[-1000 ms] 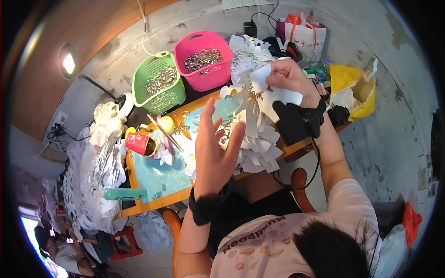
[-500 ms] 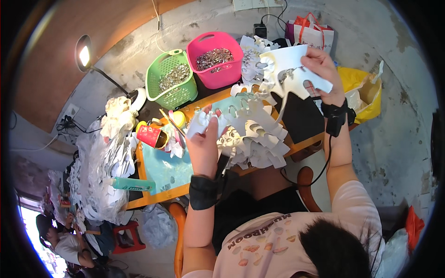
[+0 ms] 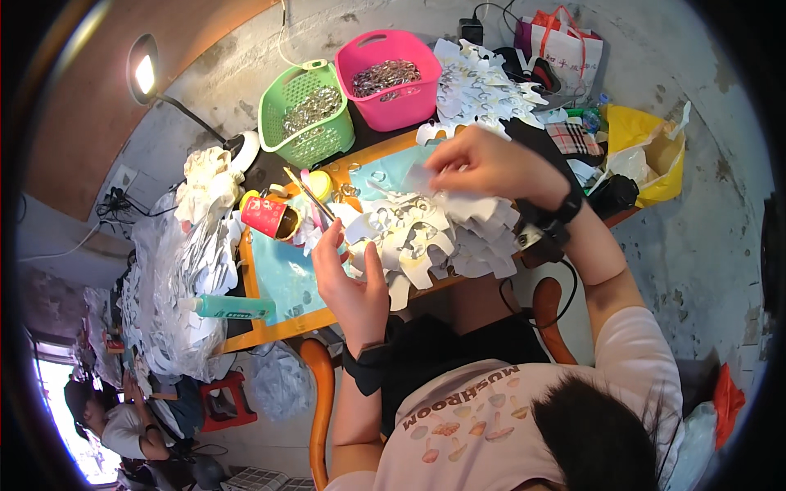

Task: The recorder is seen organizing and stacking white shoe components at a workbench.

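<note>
My left hand (image 3: 354, 286) is at the left edge of a heaped pile of white cut-out pieces (image 3: 413, 245), thumb and fingers apart, with nothing visible between them. Above the pile's far side, my right hand (image 3: 487, 168) is closed, fingers pinched on a thin white piece (image 3: 419, 177) that is partly hidden and blurred. Silver metal rings show on several pieces in the pile. A few loose rings (image 3: 377, 176) lie on the blue mat (image 3: 286, 290) beyond the pile.
Behind the mat stand a green basket (image 3: 270, 135) and a pink basket (image 3: 417, 102), both holding small metal pieces. More white pieces (image 3: 479, 86) lie at the back. A red cup (image 3: 264, 229), green tube (image 3: 233, 307), lamp (image 3: 146, 74) and yellow bag (image 3: 667, 172) surround the workplace.
My right hand has come down and left from the raised white piece to the pile. My left hand has moved slightly down and has let go of the white piece it held.
</note>
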`<control>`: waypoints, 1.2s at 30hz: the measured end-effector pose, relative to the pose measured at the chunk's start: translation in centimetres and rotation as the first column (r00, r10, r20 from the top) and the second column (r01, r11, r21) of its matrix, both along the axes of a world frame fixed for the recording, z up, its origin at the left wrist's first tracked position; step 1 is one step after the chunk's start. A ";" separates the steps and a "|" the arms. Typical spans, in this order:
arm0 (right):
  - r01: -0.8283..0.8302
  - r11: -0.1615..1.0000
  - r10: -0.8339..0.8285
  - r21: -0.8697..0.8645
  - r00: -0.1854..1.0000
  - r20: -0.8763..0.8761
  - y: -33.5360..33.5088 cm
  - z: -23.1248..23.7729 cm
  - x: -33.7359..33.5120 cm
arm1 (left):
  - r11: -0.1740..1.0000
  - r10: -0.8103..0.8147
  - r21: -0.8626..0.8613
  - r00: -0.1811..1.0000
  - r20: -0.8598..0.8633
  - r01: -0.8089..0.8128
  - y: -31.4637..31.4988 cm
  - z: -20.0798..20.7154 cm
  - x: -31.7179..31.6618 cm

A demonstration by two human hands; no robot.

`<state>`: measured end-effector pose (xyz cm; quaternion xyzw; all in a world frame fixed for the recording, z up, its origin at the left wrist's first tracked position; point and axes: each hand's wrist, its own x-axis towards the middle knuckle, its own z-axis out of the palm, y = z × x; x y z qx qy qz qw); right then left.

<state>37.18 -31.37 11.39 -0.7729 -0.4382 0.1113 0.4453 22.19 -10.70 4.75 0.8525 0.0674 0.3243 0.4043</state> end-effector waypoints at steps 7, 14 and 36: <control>-0.112 0.992 0.127 0.061 0.827 -0.548 1.4 -2.1 -0.1 | 0.972 -0.105 0.220 0.989 0.104 0.080 0.0 1.0 -0.1; -0.099 0.991 0.136 0.095 0.786 -0.603 0.4 -2.4 -1.2 | 0.923 -0.385 0.012 0.923 0.015 0.385 -1.0 1.5 1.9; 0.025 0.958 0.091 0.287 0.919 -0.384 0.5 -3.0 -1.7 | 0.918 -0.395 -0.025 0.916 -0.068 0.395 -1.8 1.2 3.3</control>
